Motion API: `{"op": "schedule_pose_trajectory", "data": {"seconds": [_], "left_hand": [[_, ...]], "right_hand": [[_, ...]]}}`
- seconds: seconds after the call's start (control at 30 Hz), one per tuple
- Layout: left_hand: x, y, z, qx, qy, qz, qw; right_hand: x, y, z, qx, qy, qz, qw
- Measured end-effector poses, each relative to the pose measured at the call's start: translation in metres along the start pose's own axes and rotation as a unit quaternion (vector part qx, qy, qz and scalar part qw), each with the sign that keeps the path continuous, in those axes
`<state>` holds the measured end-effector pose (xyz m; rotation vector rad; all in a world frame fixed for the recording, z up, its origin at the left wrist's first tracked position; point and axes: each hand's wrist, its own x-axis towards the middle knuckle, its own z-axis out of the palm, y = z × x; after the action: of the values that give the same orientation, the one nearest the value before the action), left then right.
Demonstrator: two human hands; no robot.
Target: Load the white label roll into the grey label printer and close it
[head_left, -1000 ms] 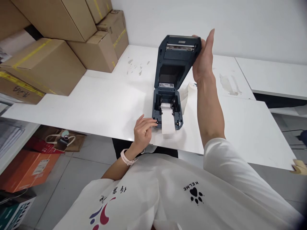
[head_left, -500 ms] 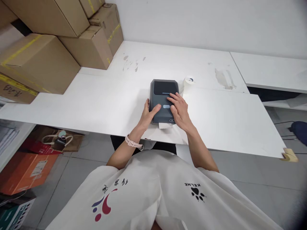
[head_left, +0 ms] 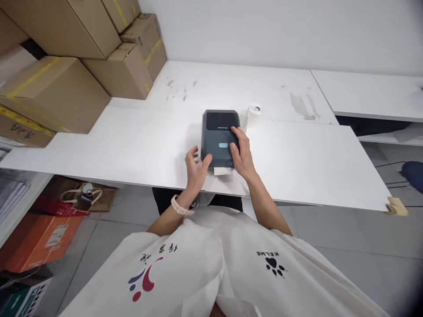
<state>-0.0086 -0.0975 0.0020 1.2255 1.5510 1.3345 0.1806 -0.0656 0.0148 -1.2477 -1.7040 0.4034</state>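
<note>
A dark grey label printer (head_left: pixel 214 152) rests on the white table (head_left: pixel 158 149) in front of me, with a strip of white label paper (head_left: pixel 223 171) sticking out of its near side. My right hand (head_left: pixel 243 154) holds its right side, the thumb on the top face and the fingers along the right edge. Beside its left side, my left hand (head_left: pixel 196 169) is open with fingers spread, the thumb close to the near left corner; whether it touches is unclear. Behind the printer on the right stands a roll of white labels (head_left: pixel 254 116), its paper leading toward the printer's back.
Cardboard boxes (head_left: pixel 66 92) are stacked at the left end of the table. A white wall (head_left: pixel 257 31) bounds the back. Below at left are an orange box (head_left: pixel 42 240) and a bag (head_left: pixel 86 198). A tan corner guard (head_left: pixel 396 206) covers the table's near right corner.
My left hand has come off the printer's left side, its fingers now spread. My right fingers have drawn toward the printer's right edge. The view has shifted slightly; the printer appears to stay in place.
</note>
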Motion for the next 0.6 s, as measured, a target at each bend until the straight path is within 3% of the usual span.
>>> {"op": "schedule_pose_trajectory", "data": {"seconds": [0.03,0.07,0.2,0.27,0.43,0.53,0.6], "left_hand": [[-0.012,-0.002,-0.002,0.007,0.039,-0.011,0.999],[-0.023,-0.003,-0.004,0.002,0.026,-0.031,0.999],[-0.042,0.001,0.002,-0.101,-0.177,-0.135,0.970],[-0.038,0.006,0.008,-0.138,-0.214,-0.157,0.954],[-0.026,0.009,0.011,-0.113,-0.214,-0.119,0.963],[-0.026,0.010,0.003,-0.103,-0.227,-0.105,0.963],[-0.027,0.012,-0.005,-0.106,-0.199,-0.092,0.970]], "right_hand": [[-0.001,0.000,0.001,0.006,0.006,0.006,1.000],[-0.001,-0.001,0.001,0.012,0.012,0.008,1.000],[-0.003,-0.003,0.002,0.034,0.031,-0.006,0.999],[-0.002,-0.004,0.002,0.039,0.040,-0.013,0.998],[-0.002,-0.003,0.000,0.015,0.030,-0.045,0.998],[-0.005,-0.003,-0.001,-0.021,0.029,-0.050,0.998],[-0.008,-0.005,-0.002,-0.050,0.028,-0.053,0.997]]}}
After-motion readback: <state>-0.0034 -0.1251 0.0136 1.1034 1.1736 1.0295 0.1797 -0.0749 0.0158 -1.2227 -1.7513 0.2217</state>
